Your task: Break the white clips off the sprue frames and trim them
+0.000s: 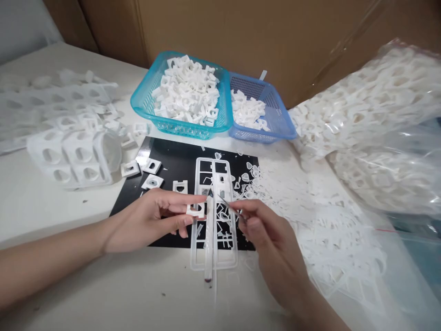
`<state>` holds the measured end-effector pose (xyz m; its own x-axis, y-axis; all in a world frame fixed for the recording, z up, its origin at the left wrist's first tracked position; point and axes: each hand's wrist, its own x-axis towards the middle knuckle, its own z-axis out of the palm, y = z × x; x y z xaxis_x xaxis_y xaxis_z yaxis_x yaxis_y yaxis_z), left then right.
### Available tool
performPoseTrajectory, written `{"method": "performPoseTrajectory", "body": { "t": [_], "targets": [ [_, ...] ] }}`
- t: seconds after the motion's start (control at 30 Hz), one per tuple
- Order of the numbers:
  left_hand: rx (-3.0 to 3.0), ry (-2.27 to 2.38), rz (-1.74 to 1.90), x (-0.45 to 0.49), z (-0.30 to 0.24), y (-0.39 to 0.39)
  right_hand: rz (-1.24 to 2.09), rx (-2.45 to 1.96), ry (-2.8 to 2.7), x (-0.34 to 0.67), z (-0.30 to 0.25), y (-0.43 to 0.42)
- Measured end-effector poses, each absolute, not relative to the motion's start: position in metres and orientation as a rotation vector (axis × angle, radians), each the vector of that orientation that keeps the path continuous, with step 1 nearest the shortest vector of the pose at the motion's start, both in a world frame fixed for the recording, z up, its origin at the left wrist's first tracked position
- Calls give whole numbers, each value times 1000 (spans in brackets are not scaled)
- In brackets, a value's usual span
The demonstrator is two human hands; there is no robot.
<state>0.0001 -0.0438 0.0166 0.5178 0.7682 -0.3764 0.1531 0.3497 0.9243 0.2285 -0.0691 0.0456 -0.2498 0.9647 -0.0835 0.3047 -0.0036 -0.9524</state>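
Note:
My left hand pinches a small white square plastic piece between thumb and fingers, just left of a white plastic frame that lies on a black mat. My right hand is closed round a thin metal tool, whose tip points at the frame near the held piece. Three loose square pieces lie on the mat to the left. Small trimmed scraps are scattered on the mat's right side.
A teal basket full of white pieces and a blue basket with fewer stand at the back. Stacked white frames lie at the left. Clear bags of frames fill the right. White offcuts cover the table there. Cardboard boxes stand behind.

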Motion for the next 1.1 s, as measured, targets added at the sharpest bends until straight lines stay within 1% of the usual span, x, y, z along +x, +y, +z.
{"method": "performPoseTrajectory", "body": {
  "t": [0.07,0.13,0.2,0.27,0.57,1.1],
  "targets": [
    [1206,938,489,-1,15,-43,894,-1279,-1939,227,46,-70],
    [1251,888,465,-2,14,-43,601,-1206,-2112,224,45,-70],
    [1299,857,450,-3,13,-43,428,-1185,-2187,222,42,-68],
    [1347,844,447,-3,13,-43,350,-1185,-2228,221,38,-67],
    [1430,883,435,-2,15,-41,277,-1182,-2231,217,34,-64],
    [1434,850,462,-2,14,-42,322,-1169,-2208,218,29,-63]
  ]
}}
